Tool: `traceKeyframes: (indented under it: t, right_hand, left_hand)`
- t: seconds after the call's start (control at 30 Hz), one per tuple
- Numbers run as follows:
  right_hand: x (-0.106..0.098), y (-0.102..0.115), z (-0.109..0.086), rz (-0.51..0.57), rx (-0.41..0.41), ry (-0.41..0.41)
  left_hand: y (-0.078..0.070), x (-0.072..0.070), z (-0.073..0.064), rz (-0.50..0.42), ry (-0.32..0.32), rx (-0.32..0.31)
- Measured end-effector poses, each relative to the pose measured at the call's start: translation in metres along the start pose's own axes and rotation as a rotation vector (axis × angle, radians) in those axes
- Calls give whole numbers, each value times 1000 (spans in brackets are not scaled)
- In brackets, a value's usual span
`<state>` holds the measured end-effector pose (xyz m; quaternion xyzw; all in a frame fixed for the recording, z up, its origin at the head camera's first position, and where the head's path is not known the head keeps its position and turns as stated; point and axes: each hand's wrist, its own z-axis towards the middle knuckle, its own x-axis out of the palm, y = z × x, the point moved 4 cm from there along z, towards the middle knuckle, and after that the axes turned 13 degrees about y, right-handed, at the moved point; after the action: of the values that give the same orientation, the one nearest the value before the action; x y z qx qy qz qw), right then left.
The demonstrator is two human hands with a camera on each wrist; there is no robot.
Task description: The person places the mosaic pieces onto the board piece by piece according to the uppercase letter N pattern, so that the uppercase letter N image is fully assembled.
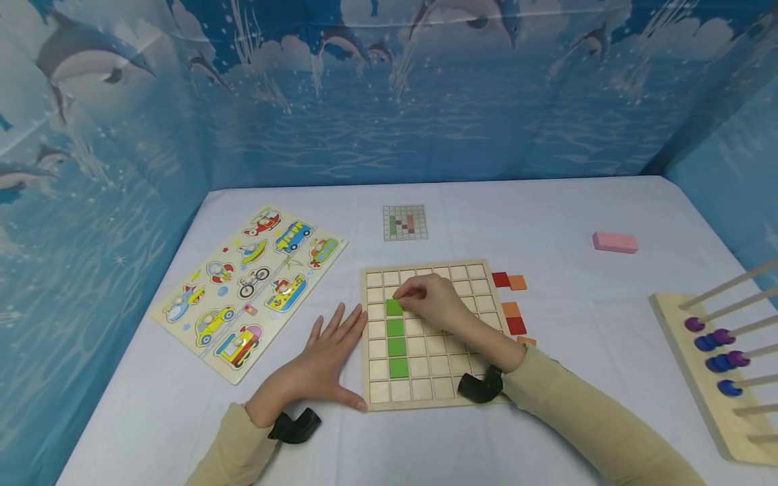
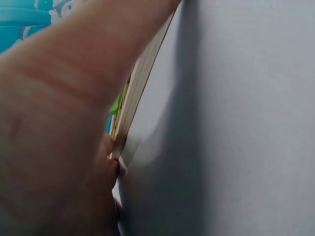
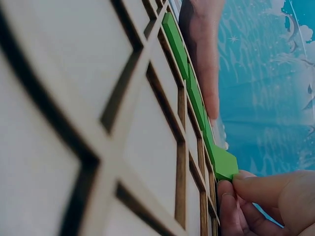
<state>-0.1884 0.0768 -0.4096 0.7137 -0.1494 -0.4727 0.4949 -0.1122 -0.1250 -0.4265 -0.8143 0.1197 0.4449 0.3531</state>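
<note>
A wooden grid board (image 1: 427,401) lies flat in front of me. Three green square tiles (image 1: 397,347) sit in a column of its cells, near the left side. At the top of that column my right hand (image 1: 434,302) pinches another green tile (image 3: 225,162) between thumb and fingertip; it is tilted, with its lower edge close over the grid. My left hand (image 1: 331,358) is spread flat, its fingertips and thumb against the board's left edge. In the left wrist view the board's side edge (image 2: 135,93) shows beyond the left hand.
Red tiles (image 1: 516,326) and orange tiles (image 1: 517,282) lie along the board's right side. Behind the board is a small pattern card (image 1: 405,223). A vehicle picture puzzle (image 1: 249,287) lies left; a pink block (image 1: 615,242) and a wooden bead rack (image 1: 687,351) are at right.
</note>
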Motion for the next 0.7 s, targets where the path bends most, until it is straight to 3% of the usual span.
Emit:
traceKeyframes:
  t: [0.17,0.5,0.7]
  right_hand:
    - [1,2,1,-39,6,16]
    - [-3,4,-2,-13,35,49]
    - [-31,17,-17,67,15,93]
  left_hand:
    - [0,0,0,2,1,3]
    - [-1,-1,0,2,-1,8]
    - [-2,-2,-1,-5,-4,12]
